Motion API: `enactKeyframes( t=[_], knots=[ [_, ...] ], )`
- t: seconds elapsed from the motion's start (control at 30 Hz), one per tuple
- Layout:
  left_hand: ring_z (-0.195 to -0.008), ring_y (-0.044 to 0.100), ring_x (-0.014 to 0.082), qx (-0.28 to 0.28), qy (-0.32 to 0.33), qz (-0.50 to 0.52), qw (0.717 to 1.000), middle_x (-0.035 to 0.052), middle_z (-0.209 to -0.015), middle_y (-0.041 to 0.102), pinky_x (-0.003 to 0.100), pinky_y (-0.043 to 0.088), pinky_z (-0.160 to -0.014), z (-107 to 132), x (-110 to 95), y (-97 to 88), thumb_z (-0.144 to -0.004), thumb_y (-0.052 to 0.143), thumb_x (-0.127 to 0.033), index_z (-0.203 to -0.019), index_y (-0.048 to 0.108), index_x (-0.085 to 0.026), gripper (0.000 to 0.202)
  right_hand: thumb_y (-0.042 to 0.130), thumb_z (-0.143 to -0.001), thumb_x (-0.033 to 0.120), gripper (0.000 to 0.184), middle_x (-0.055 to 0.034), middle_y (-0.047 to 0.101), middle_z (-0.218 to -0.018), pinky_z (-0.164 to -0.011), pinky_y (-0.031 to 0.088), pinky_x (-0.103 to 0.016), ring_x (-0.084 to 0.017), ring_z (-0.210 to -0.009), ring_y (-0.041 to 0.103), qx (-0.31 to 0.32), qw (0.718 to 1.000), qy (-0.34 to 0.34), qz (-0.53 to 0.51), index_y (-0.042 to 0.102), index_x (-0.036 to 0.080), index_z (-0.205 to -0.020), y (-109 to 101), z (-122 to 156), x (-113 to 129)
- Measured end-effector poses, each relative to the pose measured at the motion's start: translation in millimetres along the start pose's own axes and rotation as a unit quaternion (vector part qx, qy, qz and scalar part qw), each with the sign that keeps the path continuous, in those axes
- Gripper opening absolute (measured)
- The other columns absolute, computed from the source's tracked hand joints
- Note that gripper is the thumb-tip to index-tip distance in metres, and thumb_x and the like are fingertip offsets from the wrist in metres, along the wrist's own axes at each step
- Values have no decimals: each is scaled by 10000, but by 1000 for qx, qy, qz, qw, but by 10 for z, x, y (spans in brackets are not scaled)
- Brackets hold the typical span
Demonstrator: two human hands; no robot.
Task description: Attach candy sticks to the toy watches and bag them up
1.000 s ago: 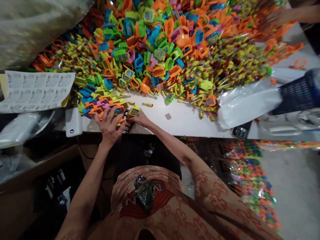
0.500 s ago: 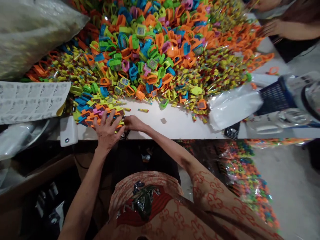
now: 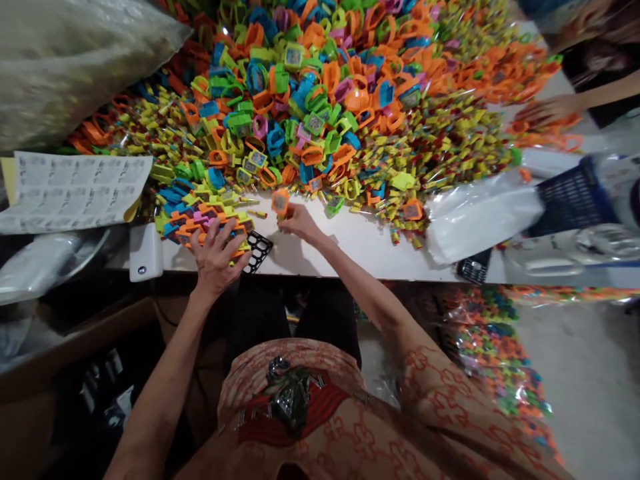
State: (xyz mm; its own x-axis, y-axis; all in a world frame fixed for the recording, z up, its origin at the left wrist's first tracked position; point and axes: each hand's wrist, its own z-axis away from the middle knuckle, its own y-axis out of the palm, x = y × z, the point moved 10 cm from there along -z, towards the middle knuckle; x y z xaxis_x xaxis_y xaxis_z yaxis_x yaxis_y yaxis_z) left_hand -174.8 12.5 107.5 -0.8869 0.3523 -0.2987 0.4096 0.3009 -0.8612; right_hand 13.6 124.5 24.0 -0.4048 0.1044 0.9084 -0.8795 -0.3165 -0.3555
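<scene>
The black rack (image 3: 259, 251) lies between the right hand (image 3: 302, 225), pinching an orange toy (image 3: 280, 201), and the left hand (image 3: 215, 261), spread over clustered toys (image 3: 201, 217).

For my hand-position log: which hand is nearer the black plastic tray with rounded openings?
Left. The left hand is at the tray's left edge; the right hand is apart, beyond its far right corner.

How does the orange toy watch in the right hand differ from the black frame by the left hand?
The orange toy watch is brightly coloured; the black frame is dark. The toy watch is held up in the right hand, while the frame lies low beside the left hand. The toy watch shows one squarish face; the frame's visible part shows several open holes.
</scene>
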Motion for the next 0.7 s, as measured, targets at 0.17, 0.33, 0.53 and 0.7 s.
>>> enactKeyframes(
  t=[0.17, 0.33, 0.53, 0.7],
  knots=[
    [-1469, 472, 341, -2, 6, -12, 1000, 85, -1467, 628, 590, 215, -1208, -11, -25, -2, -925, 628, -481, -1136, 714, -295, 294, 617, -569, 229, 134, 48, 525, -631, -590, 400, -243, -116, -618, 474, 94, 975, -9, -202, 547, 183, -673, 730, 222, 22],
    [-1453, 487, 356, 0, 6, -21, 1000, 80, -1470, 624, 586, 212, -1206, 8, -37, 1, -928, 625, -494, -1134, 723, -293, 304, 626, -650, 255, 128, 50, 499, -642, -620, 362, -230, -115, -661, 453, 90, 986, -86, -107, 521, 181, -649, 755, 135, 125],
    [-1460, 468, 356, 11, 12, -28, 999, 53, -1513, 592, 609, 231, -1184, -47, -63, 17, -952, 596, -531, -1320, 673, -339, 422, 649, -812, 242, 87, -33, 679, -794, -662, 376, -240, -155, -720, 543, 138, 964, -152, 168, 659, 161, -841, 911, 196, 317],
    [-1476, 431, 393, 39, -11, -35, 999, 71, -1567, 533, 654, 219, -1162, -73, -86, 10, -955, 609, -483, -1351, 668, -379, 415, 696, -775, 196, 137, -50, 740, -837, -656, 409, -248, -179, -742, 618, 170, 954, -137, 205, 737, 145, -896, 921, 120, 317]
  ],
)
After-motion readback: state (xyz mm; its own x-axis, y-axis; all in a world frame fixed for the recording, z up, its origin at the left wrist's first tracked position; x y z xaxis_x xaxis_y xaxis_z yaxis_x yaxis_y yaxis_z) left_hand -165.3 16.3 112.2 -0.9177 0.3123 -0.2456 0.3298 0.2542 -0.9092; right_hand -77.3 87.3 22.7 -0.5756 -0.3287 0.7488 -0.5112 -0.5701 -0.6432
